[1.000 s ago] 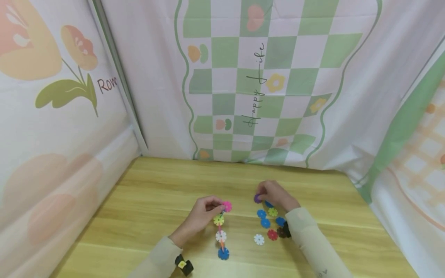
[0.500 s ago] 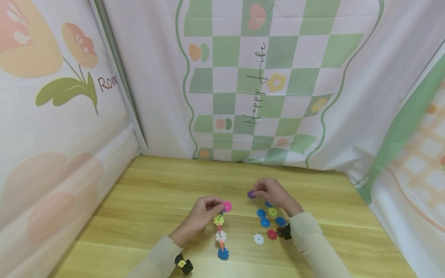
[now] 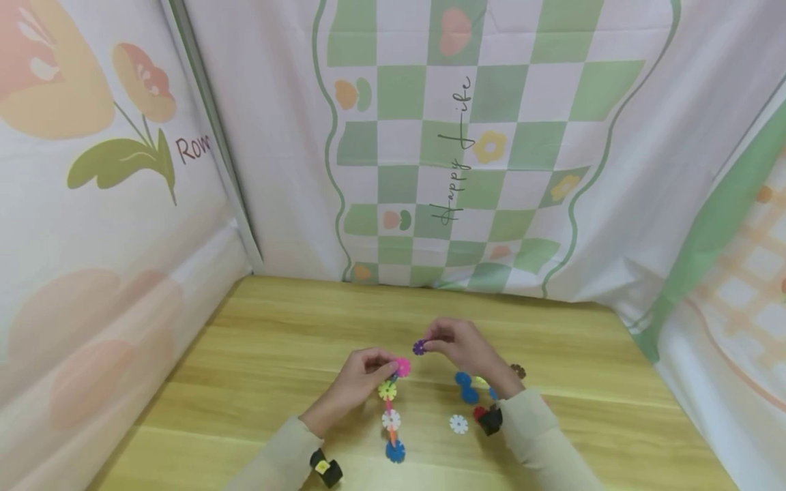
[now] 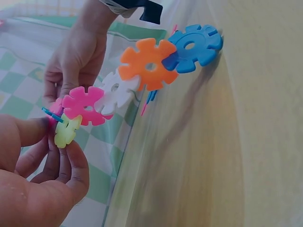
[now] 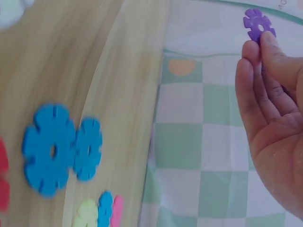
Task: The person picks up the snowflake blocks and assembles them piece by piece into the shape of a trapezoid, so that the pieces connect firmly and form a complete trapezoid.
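Observation:
My left hand (image 3: 362,375) pinches the far end of a chain of interlocking plastic snowflake discs. In the left wrist view the chain runs from a blue disc (image 4: 196,48) through an orange disc (image 4: 149,64), a white disc (image 4: 124,96) and a pink disc (image 4: 83,101) to a yellow-green disc (image 4: 67,131) at the fingers. Another pink disc (image 3: 402,367) sits at the fingertips in the head view. My right hand (image 3: 460,344) pinches a purple snowflake disc (image 5: 256,22) between thumb and fingertips, a short way right of the chain's held end.
Loose discs lie on the wooden table (image 3: 295,320) under and beside my right forearm: two blue discs (image 3: 468,389), a white disc (image 3: 458,424), a red disc (image 3: 479,413) and a brown disc (image 3: 518,371). A checkered curtain (image 3: 442,170) hangs behind the table.
My right hand has moved left with the purple disc, away from the loose discs and toward the chain. My left hand stays nearly in place, still gripping the chain.

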Demonstrator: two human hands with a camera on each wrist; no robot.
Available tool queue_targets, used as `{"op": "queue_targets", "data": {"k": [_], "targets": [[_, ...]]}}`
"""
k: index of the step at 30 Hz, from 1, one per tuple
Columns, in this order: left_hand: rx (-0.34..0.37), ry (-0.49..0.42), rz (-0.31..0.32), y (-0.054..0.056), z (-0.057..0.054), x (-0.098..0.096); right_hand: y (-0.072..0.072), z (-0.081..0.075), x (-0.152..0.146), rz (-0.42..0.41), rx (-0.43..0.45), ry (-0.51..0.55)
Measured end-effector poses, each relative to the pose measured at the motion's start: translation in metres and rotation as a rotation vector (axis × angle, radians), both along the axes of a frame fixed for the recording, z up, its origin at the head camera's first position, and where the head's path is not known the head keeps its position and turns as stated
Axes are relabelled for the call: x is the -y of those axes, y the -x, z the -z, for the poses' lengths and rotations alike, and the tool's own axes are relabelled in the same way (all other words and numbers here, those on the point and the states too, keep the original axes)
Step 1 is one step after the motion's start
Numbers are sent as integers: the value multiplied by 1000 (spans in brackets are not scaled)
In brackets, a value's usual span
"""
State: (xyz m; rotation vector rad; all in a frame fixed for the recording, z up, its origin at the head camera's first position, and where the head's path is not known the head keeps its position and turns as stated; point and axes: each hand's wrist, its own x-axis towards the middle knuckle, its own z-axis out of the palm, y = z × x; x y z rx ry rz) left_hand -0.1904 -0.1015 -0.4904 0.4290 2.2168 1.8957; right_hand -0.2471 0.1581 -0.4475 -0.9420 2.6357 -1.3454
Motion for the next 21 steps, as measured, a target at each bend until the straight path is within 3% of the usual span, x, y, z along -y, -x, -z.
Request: {"op": "queue_targets", "data": {"k": [6, 13, 21], "targets": [[1, -10, 3, -1, -1, 0, -8, 0, 10, -44, -15, 71], [-7, -37, 23, -2, -1, 0, -11, 1, 13, -94, -56, 68], [-22, -35, 2, -3, -4, -2, -13, -2, 17, -157, -128, 74]]}}
